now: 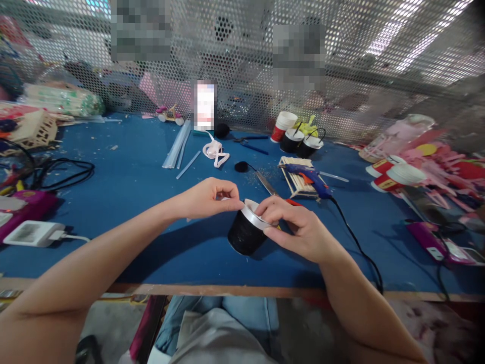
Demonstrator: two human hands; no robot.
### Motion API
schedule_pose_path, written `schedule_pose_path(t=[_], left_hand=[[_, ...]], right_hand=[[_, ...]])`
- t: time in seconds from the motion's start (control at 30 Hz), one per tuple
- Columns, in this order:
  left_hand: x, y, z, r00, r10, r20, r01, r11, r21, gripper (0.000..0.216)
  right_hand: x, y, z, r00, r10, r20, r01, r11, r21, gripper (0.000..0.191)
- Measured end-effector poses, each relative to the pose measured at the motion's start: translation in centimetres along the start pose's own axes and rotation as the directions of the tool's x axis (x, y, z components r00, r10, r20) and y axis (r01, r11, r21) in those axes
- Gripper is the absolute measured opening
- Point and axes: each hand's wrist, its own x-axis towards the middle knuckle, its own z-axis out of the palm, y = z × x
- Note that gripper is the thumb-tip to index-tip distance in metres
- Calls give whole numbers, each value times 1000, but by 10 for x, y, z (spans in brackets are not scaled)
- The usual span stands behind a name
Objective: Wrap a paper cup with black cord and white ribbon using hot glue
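A black cup (pixel 247 236) with a white ribbon (pixel 253 217) along its rim is held tilted just above or on the blue table; its contact with the tabletop is unclear. My right hand (pixel 291 225) grips the cup's rim, fingers inside and thumb on the outer side. At the rim's left side, my left hand (pixel 220 196) pinches the ribbon between thumb and forefinger. Pale bits of what looks like the same ribbon show behind that hand. The inside of the cup is mostly hidden by my right fingers.
Scissors (pixel 267 183) lie behind the cup. A blue glue gun (pixel 308 177) rests on a stick rack, its cord running right. Beyond are pliers (pixel 252 143), glue sticks (pixel 178 144), a pink-white ribbon coil (pixel 215 150) and several cups (pixel 291 139). A metal mesh (pixel 242 60) closes the back.
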Motion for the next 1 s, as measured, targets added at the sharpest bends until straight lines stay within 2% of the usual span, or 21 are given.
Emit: schedule_pose_path(t=[0.2, 0.37, 0.47, 0.57, 0.7, 0.83, 1.0], left_hand=[[1, -4, 0, 986, -37, 165, 68, 980, -187, 31], [1, -9, 6, 957, -53, 285, 166, 907, -388, 38], [2, -11, 11, 946, -95, 310, 242, 843, -480, 39], [2, -14, 17, 925, -78, 372, 296, 763, -575, 47], [1, -22, 27, 893, -53, 447, 394, 571, -720, 48], [1, -26, 33, 904, -88, 418, 407, 471, -783, 43], [1, -23, 33, 936, -117, 332, 346, 476, -808, 42]], right_hand=[[-2, 1, -1, 998, 5, 59, -11, 994, 108, 6], [-6, 1, -1, 996, 27, 88, -46, 975, 219, 3], [-6, 1, 0, 996, 12, 89, -36, 962, 270, 5], [-5, 2, 1, 997, -6, 81, -19, 953, 304, 5], [-3, 4, 1, 997, 7, 73, -29, 952, 306, 2], [-1, 6, -1, 995, 57, 84, -81, 947, 310, 2], [1, 12, 1, 997, 76, 11, -76, 947, 312, 8]])
